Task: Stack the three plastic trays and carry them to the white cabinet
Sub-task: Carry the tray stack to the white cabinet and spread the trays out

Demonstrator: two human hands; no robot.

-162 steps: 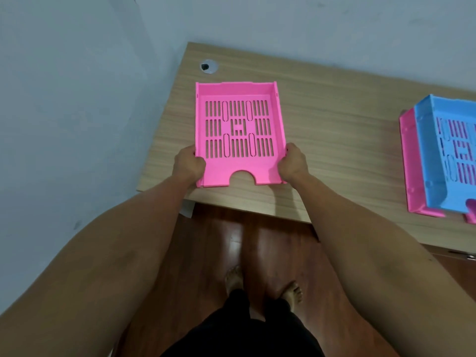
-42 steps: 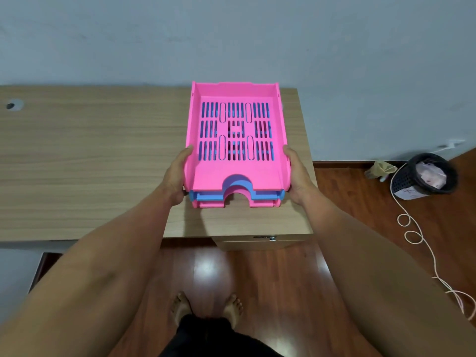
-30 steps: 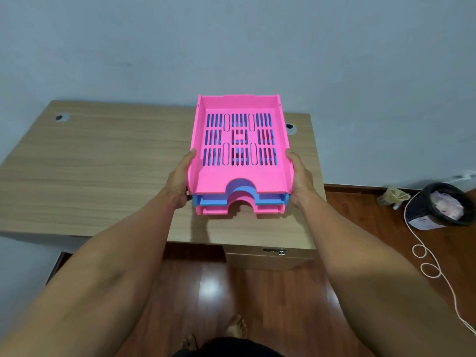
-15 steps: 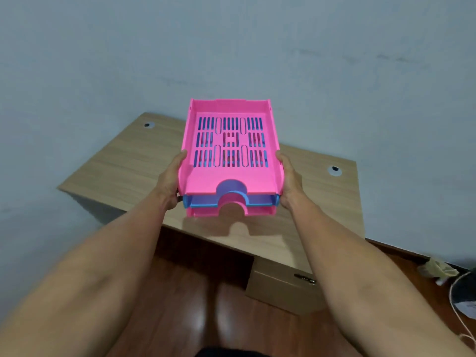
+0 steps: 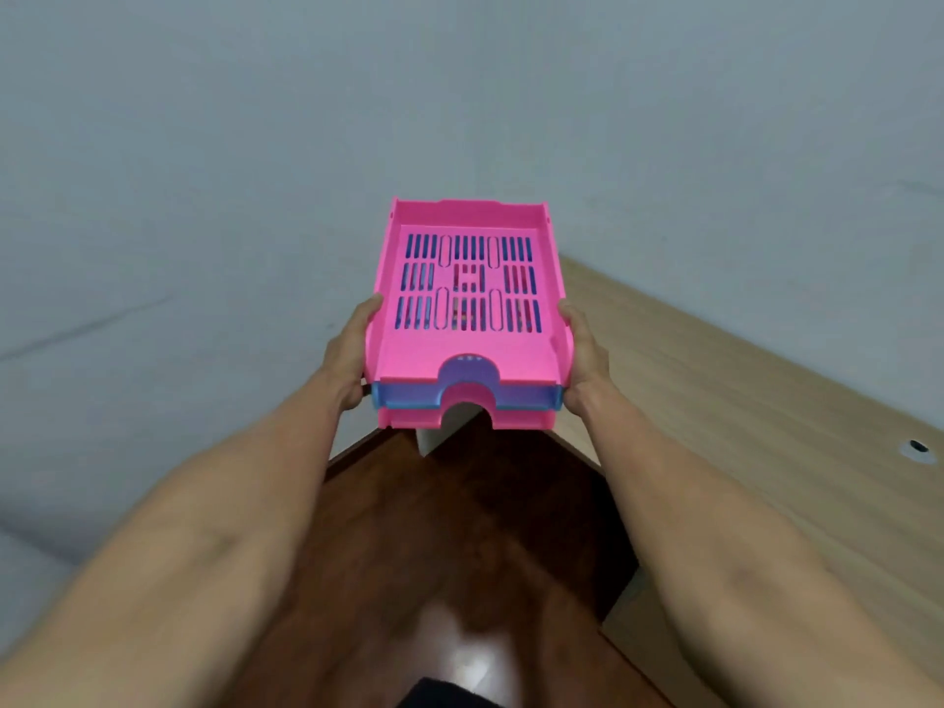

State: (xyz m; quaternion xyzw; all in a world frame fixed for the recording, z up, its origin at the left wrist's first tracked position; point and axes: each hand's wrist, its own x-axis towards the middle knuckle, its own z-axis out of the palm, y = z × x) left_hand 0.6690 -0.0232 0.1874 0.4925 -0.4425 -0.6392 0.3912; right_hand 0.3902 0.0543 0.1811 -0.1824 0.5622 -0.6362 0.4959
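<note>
A stack of three slotted plastic trays hangs in the air at the centre of the head view. The top pink tray (image 5: 467, 319) sits on a blue tray (image 5: 408, 398), which sits on a bottom pink tray (image 5: 408, 419). My left hand (image 5: 350, 357) grips the stack's left side and my right hand (image 5: 585, 357) grips its right side. The stack is level, held off the desk and in front of the wall. No white cabinet is in view.
The wooden desk (image 5: 740, 426) runs along the right, with a cable hole (image 5: 918, 447) near its far edge. A grey wall (image 5: 255, 145) fills the background. Dark wooden floor (image 5: 459, 554) lies below, between my arms.
The view has swung to the left: the desk has shifted from under the stack to the right side. Both hands keep the same grip on the stack, which now hangs off the desk.
</note>
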